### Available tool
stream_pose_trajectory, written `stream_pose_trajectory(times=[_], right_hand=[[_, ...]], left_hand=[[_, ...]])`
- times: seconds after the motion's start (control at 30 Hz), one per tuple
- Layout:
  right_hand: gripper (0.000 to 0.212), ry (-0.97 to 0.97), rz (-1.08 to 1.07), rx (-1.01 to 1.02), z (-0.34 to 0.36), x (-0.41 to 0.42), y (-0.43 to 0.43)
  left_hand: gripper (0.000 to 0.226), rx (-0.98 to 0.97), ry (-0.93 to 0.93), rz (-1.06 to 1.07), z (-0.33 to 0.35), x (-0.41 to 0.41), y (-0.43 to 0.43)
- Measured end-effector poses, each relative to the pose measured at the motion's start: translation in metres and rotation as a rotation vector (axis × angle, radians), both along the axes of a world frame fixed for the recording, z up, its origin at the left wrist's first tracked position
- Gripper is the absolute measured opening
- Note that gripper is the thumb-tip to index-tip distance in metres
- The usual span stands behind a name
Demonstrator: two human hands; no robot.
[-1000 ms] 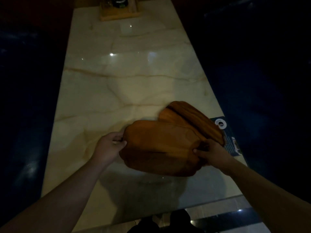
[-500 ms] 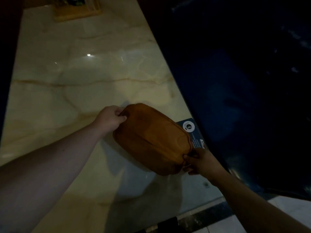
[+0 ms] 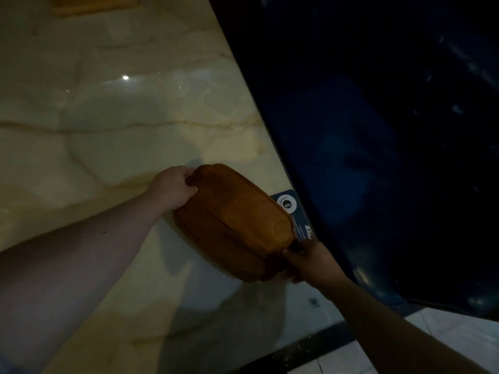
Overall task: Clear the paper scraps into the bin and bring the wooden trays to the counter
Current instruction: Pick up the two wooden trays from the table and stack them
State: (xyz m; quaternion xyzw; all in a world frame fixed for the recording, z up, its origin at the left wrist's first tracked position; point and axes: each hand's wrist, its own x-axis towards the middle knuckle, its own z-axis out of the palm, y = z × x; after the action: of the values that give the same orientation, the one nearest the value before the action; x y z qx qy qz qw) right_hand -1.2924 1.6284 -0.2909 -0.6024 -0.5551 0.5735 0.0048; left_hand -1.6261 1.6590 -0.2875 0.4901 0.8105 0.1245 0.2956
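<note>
From the head view, both hands grip a stack of wooden trays (image 3: 235,225) over a pale marble tabletop (image 3: 108,125) veined in tan, glossy enough to throw back a small bright spot of light beyond the left hand. The left hand (image 3: 172,188) is curled closed on the far-left end of the stack, thumb on top and fingers tucked under the rim; the right hand (image 3: 307,261) is closed on the near-right end, thumb pressed on the upper face and fingers beneath. The trays sit between the two hands, tilted, their underside up, and whether they touch the marble cannot be told, though a shadow spreads under them toward the near edge. Just past the right hand, partly under the stack, lies a dark blue card (image 3: 293,209) with a white round mark. To the right of the right hand the table ends at a straight edge, with dark blue gloom beyond it. Near the right forearm, a dark strip and pale floor tiles (image 3: 442,336) show. Far beyond the left hand, a wooden stand (image 3: 91,2) sits at the table's top edge.
</note>
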Motion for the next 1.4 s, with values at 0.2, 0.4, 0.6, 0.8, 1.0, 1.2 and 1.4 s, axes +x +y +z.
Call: stream_pose_trajectory(times=[0.2, 0.4, 0.6, 0.8, 1.0, 1.2, 1.4], right_hand=[[0.007, -0.039, 0.071, 0.021, -0.001, -0.003, 0.002], [0.011, -0.136, 0.15, 0.026, -0.002, -0.004, 0.004], [0.009, -0.119, 0.126, -0.018, -0.002, -0.005, 0.006], [0.008, 0.103, -0.214, -0.146, -0.004, -0.006, -0.008], [0.044, 0.076, -0.244, -0.229, -0.005, -0.011, -0.004], [0.032, 0.062, -0.121, -0.168, -0.006, -0.008, 0.002], [0.028, 0.068, -0.083, -0.019, -0.005, -0.013, 0.006]], left_hand=[[0.045, -0.016, -0.002, -0.004, -0.006, -0.002, -0.001], [0.043, 0.008, 0.017, 0.015, -0.008, 0.002, -0.001], [0.04, 0.005, 0.056, 0.03, -0.011, 0.002, 0.001], [0.049, -0.155, 0.146, 0.022, -0.023, -0.005, 0.006], [0.056, -0.14, 0.051, 0.015, -0.023, -0.003, -0.007], [0.043, -0.073, -0.043, 0.171, -0.01, 0.009, -0.05], [0.042, -0.06, -0.172, 0.443, -0.002, 0.005, -0.103]])
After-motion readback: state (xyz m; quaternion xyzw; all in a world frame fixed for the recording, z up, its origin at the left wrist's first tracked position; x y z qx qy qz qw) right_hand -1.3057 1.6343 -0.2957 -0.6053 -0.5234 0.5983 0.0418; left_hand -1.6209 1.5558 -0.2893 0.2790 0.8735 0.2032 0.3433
